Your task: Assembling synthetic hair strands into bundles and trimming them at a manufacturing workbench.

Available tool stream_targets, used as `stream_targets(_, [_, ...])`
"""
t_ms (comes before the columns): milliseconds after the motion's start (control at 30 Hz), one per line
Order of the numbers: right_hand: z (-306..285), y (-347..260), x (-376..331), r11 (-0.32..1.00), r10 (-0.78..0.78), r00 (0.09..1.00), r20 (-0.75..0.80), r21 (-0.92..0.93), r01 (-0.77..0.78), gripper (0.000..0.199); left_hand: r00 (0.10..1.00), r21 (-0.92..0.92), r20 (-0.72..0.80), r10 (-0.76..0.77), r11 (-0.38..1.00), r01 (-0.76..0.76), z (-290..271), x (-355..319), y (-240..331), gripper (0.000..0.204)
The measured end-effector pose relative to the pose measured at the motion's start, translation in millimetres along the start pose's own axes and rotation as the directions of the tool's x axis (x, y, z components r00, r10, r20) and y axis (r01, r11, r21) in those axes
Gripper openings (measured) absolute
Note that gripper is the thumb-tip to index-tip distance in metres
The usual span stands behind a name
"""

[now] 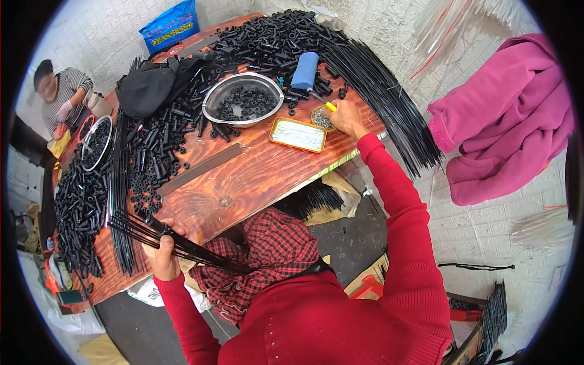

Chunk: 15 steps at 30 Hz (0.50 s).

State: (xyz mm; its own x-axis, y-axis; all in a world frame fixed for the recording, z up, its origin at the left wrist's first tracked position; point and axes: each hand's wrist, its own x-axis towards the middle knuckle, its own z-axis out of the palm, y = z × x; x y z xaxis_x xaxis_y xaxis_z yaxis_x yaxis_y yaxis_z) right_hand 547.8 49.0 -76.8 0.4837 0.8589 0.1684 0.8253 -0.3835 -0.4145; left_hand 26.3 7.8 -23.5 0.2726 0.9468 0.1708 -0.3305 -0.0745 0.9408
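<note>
My left hand [166,250] is closed around a bundle of thin black rods [207,257] at the table's near edge. The bundle slants down towards my lap, and a short black tubular piece [159,228] shows by my fingers. My right hand [348,118] grips a yellow-handled tool [330,106] with a thin metal shaft. Its shaft points at a blue block-like piece [305,70]; whether they are joined I cannot tell. Just below the tool sits a round tin [322,125] of small metal bits. Beside it lies a yellow-rimmed rectangular tray [273,135] holding thin white sticks.
An oval metal bowl [278,112] holds small black rings. Black tubular parts [267,36] are heaped along the back, with long black rods [389,103] at the right. A brown flat bar [204,168] crosses the tabletop [225,201]. Another person [64,94] sits far left.
</note>
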Motion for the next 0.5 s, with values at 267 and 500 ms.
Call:
stream_targets(267, [5.4,23.3,11.5,0.768,0.157,0.952,0.261,0.573,-0.284,0.011,1.0,-0.005,0.0,-0.03,1.0,0.03,-2.9,-2.3,0.7,0.045])
stream_targets(500, [-1.4,34.5,6.2,0.687,0.124,0.943,0.308,0.659,-0.305,0.007,1.0,-0.027,0.014,0.013,1.0,-0.012,6.0,-0.3,0.3,0.045])
